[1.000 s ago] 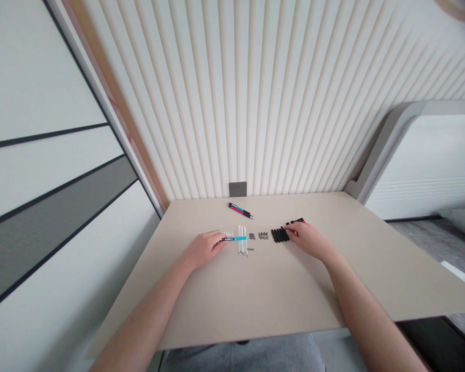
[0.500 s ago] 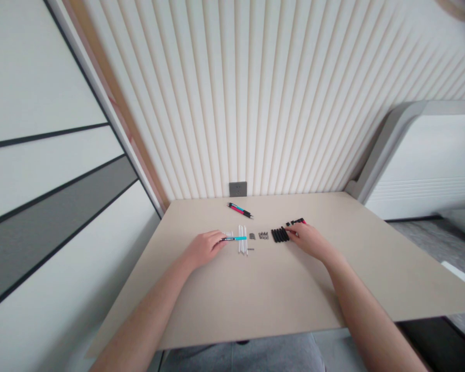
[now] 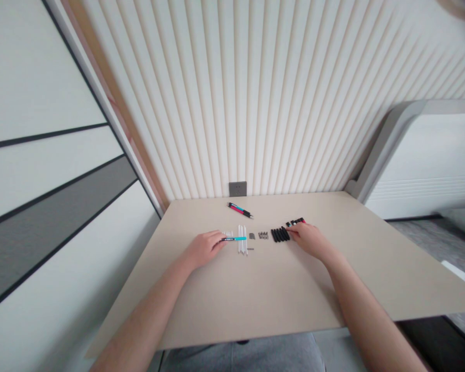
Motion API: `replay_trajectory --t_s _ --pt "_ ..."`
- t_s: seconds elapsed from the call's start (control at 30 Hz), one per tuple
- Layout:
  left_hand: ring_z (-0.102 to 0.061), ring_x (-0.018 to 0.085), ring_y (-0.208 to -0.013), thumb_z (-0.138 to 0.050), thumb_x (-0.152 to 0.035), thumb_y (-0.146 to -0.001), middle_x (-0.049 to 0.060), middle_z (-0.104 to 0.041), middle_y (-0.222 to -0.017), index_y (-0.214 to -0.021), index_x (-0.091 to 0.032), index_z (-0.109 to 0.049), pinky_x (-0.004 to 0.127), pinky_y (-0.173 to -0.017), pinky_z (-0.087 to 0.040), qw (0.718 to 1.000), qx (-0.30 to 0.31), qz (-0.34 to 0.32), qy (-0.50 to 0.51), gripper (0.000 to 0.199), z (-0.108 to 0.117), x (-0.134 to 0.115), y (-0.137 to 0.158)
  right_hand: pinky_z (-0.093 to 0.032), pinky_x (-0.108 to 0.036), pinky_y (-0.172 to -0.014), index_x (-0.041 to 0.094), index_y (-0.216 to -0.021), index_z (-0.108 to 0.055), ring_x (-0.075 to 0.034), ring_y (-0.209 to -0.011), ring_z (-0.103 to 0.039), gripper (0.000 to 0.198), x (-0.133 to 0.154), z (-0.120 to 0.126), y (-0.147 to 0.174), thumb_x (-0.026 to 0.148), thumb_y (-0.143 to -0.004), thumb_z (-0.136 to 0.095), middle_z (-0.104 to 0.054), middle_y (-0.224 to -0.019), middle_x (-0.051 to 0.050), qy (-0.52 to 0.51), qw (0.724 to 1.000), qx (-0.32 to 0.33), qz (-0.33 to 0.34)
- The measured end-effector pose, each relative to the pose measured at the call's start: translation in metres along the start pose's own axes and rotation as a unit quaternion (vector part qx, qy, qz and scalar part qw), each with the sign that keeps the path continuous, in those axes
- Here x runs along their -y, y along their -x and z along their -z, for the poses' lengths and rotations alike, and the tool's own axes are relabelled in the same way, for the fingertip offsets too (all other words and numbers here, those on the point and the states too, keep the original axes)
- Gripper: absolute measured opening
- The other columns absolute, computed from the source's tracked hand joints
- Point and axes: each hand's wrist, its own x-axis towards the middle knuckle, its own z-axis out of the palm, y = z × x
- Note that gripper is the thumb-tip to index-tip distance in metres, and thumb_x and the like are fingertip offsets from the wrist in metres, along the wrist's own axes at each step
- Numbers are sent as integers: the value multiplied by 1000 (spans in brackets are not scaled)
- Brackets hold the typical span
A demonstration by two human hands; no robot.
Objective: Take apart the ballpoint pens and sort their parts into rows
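Observation:
My left hand (image 3: 206, 249) is closed round the dark end of a blue pen barrel (image 3: 239, 238), whose bright blue end points right over a row of white pen refills (image 3: 242, 248). Small white parts (image 3: 227, 234) lie partly hidden beside its fingers. Over on the right, my right hand (image 3: 304, 238) pinches at the upper end of the rightmost of several black pen grips (image 3: 280, 235); its fingertips partly cover that spot. Just beyond these fingers sit more small black parts (image 3: 295, 222), with a bit of red at their right end.
Between the hands lie small springs (image 3: 251, 236) and grey metal tips (image 3: 263, 235). A thin grey piece (image 3: 250, 249) rests near the refills. Two pens (image 3: 240, 210), red and blue with black, lie farther back on the beige table (image 3: 256, 299). A socket (image 3: 237, 189) is on the ribbed wall.

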Motion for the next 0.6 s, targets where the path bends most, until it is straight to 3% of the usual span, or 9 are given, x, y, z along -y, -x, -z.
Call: replay_trajectory --t_s 0.6 --pt "-63 16 -85 -42 -31 -98 4 -66 -94 -106 -21 -61 28 -78 -48 1000 1 0 5 24 -1 1 0 -42 -31 -78 27 -109 -69 -22 -91 -64 31 4 3 3 30 -93 -42 -70 -100 -8 10 1000 -24 -10"
